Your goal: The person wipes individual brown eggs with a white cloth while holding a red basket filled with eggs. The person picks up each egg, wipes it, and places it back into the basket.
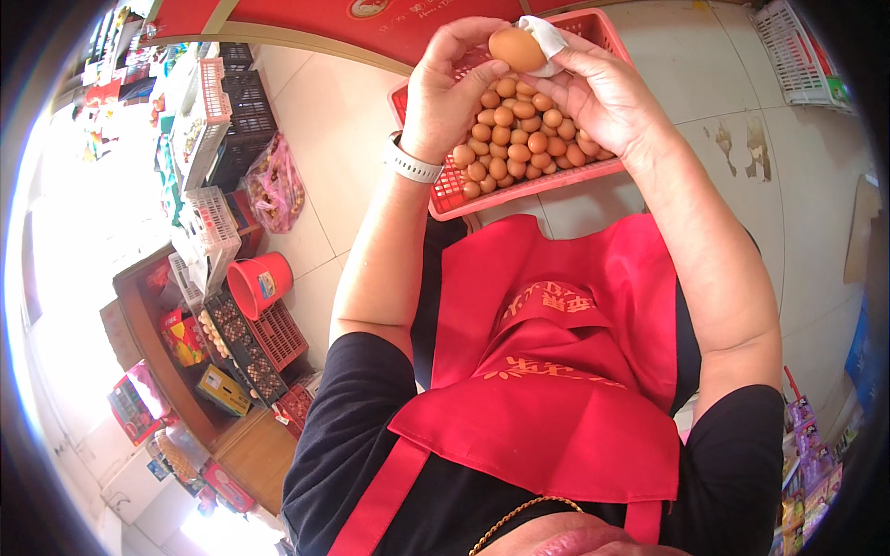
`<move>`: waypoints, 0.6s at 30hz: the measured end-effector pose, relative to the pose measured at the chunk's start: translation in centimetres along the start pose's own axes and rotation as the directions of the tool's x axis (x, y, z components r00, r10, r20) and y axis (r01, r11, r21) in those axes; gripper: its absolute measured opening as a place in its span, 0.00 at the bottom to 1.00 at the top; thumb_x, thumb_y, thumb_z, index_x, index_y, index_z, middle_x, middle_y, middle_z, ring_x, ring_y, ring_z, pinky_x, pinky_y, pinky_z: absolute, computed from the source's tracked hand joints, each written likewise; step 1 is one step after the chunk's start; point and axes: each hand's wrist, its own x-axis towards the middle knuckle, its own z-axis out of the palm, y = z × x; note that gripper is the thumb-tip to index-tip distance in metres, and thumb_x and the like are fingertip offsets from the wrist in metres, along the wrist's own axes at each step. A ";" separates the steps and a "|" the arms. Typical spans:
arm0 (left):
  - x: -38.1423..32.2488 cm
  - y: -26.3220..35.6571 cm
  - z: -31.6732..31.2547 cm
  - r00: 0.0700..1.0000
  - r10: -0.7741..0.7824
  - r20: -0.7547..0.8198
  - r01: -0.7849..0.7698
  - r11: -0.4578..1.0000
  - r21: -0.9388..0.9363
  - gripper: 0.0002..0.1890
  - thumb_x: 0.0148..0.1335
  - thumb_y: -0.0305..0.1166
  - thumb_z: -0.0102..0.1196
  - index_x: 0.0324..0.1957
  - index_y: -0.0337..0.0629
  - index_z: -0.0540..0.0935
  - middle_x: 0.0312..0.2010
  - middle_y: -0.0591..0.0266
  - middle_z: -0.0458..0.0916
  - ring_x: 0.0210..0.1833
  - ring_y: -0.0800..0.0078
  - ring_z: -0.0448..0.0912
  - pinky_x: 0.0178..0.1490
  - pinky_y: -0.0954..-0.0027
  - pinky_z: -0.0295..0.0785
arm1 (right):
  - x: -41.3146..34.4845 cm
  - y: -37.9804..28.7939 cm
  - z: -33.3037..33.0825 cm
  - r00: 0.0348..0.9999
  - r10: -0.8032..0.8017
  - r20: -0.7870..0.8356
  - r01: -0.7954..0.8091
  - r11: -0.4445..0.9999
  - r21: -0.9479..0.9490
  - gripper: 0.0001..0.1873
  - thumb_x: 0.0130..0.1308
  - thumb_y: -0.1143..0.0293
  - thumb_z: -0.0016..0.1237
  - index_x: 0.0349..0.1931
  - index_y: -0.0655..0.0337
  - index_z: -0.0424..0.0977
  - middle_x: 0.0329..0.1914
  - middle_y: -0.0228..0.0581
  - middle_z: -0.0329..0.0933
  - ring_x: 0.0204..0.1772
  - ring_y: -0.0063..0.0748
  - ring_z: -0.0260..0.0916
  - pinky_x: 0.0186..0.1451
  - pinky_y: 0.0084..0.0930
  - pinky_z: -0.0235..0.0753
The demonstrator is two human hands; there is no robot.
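Observation:
A brown egg (515,49) is raised above a red plastic crate (487,203). My left hand (452,90), with a pale watch strap on its wrist, grips the egg's left side between thumb and fingers. In my right hand (605,83) is a white cloth or tissue (546,42), pressed against the egg's right side. Below both hands, many loose brown eggs (518,135) lie heaped in the crate. My hands hide part of the crate's far side.
A red apron (556,410) covers my lap. To the left stand a red bucket (259,283), a pink plastic bag (274,184) and stacked black crates (240,104). A white basket (799,55) is at upper right. Packaged goods (810,445) hang at lower right.

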 end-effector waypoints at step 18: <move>-0.3 0.5 0.9 0.996 0.069 -0.058 -0.045 0.941 0.335 0.27 0.59 0.30 0.71 0.61 0.40 0.78 0.54 0.55 0.77 0.58 0.65 0.78 0.61 0.65 0.76 | -0.2 0.7 0.5 0.998 0.011 -0.068 -0.010 1.000 0.023 0.24 0.75 0.70 0.51 0.68 0.68 0.68 0.70 0.43 0.71 0.69 0.35 0.71 0.77 0.39 0.69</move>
